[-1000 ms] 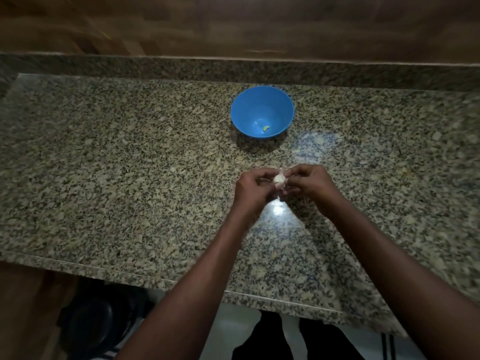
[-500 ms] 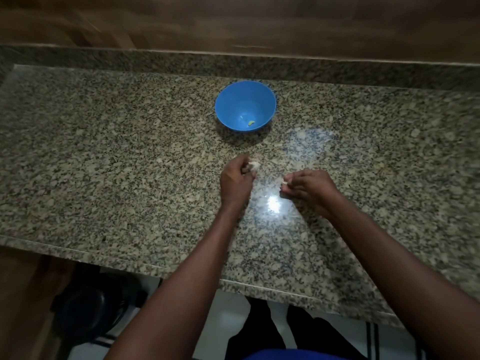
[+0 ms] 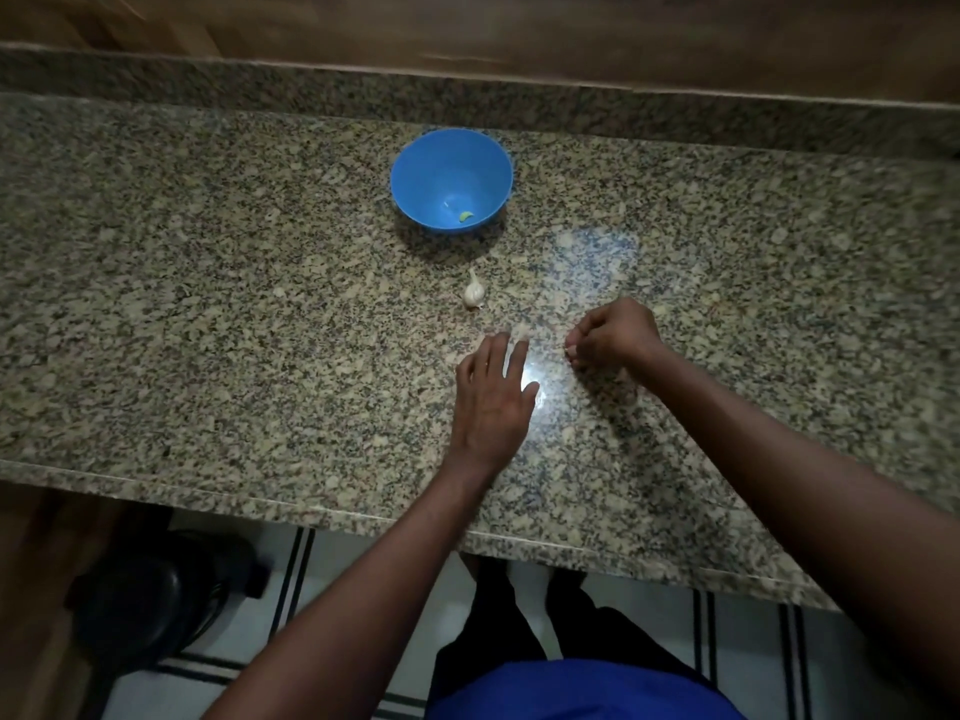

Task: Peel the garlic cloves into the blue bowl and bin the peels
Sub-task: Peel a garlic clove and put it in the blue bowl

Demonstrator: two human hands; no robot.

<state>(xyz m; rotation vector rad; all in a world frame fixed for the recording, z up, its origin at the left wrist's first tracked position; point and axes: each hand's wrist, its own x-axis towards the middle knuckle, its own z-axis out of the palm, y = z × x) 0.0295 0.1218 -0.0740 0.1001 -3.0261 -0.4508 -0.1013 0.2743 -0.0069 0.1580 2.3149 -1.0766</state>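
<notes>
At the far left, under the edge of the granite countertop (image 3: pixel 208 314), a dark round bin (image 3: pixel 140 610) sits on the tiled floor, where the peels are meant to end up. Moving right, your left hand (image 3: pixel 493 402) is released and flat, fingers straight over the stone; half a second ago it was pinching the garlic bulb (image 3: pixel 474 292), which now lies alone on the counter just ahead of your fingertips and short of the blue bowl (image 3: pixel 451 180). One peeled clove (image 3: pixel 466 216) rests inside that bowl, so the job looks barely started. Further right, your right hand (image 3: pixel 613 335) is clenched, with something pale showing at the fingertips, possibly the clove you just pulled off the bulb, though the dim light leaves that unsure. If so, setting the bulb down frees both hands to skin that piece next. No brand, label or writing is readable anywhere in view.
</notes>
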